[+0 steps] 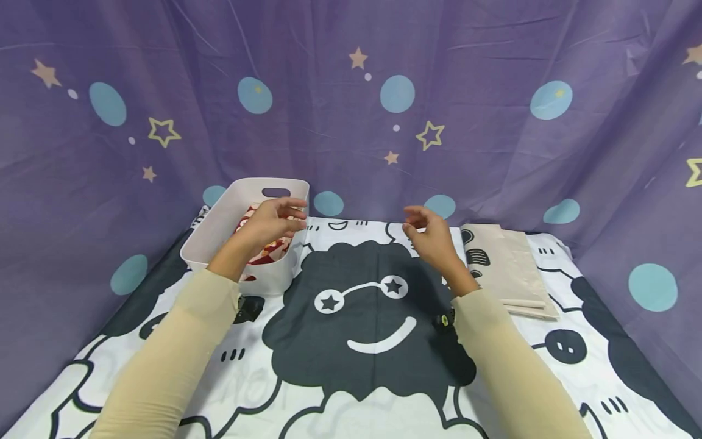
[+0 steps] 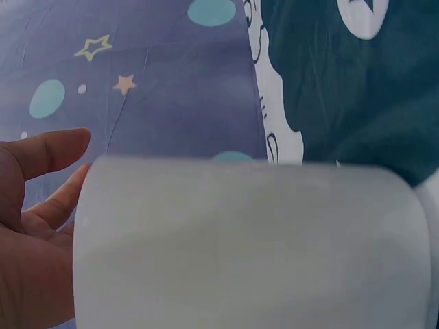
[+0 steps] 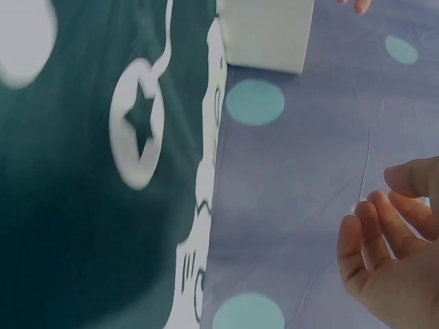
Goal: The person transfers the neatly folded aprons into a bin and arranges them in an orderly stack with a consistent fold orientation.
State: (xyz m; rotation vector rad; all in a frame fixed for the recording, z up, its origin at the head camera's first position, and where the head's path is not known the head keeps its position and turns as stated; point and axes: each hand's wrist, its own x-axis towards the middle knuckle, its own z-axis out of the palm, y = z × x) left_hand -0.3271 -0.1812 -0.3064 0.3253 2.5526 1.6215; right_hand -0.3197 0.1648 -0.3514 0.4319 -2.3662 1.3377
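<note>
Head view: both hands are raised and empty, the left hand (image 1: 267, 222) over the bin (image 1: 269, 281) at left, the right hand (image 1: 431, 239) beside the folded bags (image 1: 507, 271) at right. The fingers of each are loosely bent, with thumb apart from fingertips, and neither grasps anything. The step in hand appears to be a ready pose, with handling of the contents not yet begun. The next move probably calls for lowering the left hand to the red packets (image 1: 270, 253), or the right hand to the bags. The packets lie inside the bin, below the left hand and well apart from the right; the bags lie flat on the cloth (image 1: 307, 341). Left wrist view: the bin's wall hides part of the left hand, so contact with the rim cannot be told.
</note>
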